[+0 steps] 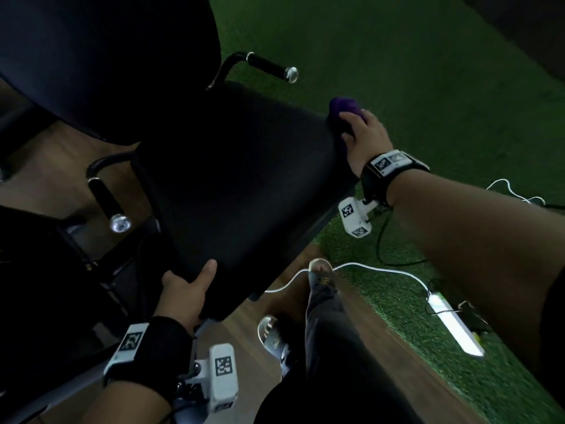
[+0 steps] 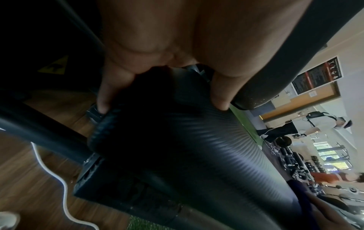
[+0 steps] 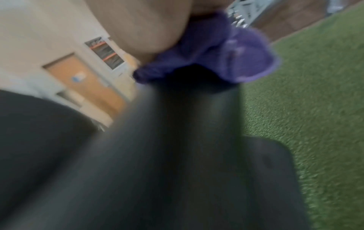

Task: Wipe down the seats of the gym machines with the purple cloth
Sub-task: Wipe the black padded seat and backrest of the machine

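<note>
A black padded seat [image 1: 238, 179] of a gym machine fills the middle of the head view, with its backrest [image 1: 101, 56] at the upper left. My right hand [image 1: 363, 139] grips the bunched purple cloth [image 1: 344, 107] against the seat's far right corner. In the blurred right wrist view the purple cloth [image 3: 212, 52] sits under my palm on the dark seat edge [image 3: 187, 124]. My left hand [image 1: 186, 289] grips the seat's near corner, thumb on top. The left wrist view shows those fingers [image 2: 104, 99] curled under the ribbed seat [image 2: 197, 147].
Two black handles with chrome ends flank the seat, one handle [image 1: 272, 67] at the top and another handle [image 1: 107, 203] at the left. Green turf [image 1: 428, 87] lies to the right, wood floor [image 1: 244, 332] below. A white cable [image 1: 367, 267] and a power strip [image 1: 455, 325] lie near my feet.
</note>
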Demonstrator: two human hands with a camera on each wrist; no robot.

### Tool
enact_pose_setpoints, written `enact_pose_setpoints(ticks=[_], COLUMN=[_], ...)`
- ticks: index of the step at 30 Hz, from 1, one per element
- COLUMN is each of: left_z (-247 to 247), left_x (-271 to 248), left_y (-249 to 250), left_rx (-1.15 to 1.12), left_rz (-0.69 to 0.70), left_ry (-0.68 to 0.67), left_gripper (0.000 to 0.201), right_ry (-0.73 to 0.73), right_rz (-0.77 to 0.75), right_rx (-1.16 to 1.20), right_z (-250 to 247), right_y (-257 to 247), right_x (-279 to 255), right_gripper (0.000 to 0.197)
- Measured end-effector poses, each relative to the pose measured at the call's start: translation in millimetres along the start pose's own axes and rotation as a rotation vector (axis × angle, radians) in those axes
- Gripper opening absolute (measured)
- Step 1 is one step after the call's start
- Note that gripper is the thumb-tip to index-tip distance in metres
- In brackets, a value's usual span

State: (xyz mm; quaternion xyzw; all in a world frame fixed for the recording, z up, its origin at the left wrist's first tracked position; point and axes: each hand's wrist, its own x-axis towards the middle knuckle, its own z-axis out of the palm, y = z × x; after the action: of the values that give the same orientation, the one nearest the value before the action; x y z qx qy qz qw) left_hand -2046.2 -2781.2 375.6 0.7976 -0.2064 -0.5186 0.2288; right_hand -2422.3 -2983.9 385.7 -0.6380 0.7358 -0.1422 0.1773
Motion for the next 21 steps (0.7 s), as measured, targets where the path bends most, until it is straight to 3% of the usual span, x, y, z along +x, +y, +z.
enact_pose_setpoints(ticks=[5, 9, 21], left_z=[9, 12, 13], left_x=[-15, -18, -16], left_y=[17, 13, 9], left_rx=[0.179, 0.180, 0.125], left_rz=[0.033, 0.046, 0.070], left_ry=[0.026, 0.045, 0.044], left_gripper=[0.132, 0.132, 0.136], right_ry=[-0.047, -0.155, -0.528], right_rz=[0.049, 0.031, -0.119], right_rx=[-0.100, -0.179, -0.391], right_z=[3, -3, -7], right_y=[-17, -21, -60], right_x=[-28, -44, 81], right_gripper=[0.056, 0.062, 0.066])
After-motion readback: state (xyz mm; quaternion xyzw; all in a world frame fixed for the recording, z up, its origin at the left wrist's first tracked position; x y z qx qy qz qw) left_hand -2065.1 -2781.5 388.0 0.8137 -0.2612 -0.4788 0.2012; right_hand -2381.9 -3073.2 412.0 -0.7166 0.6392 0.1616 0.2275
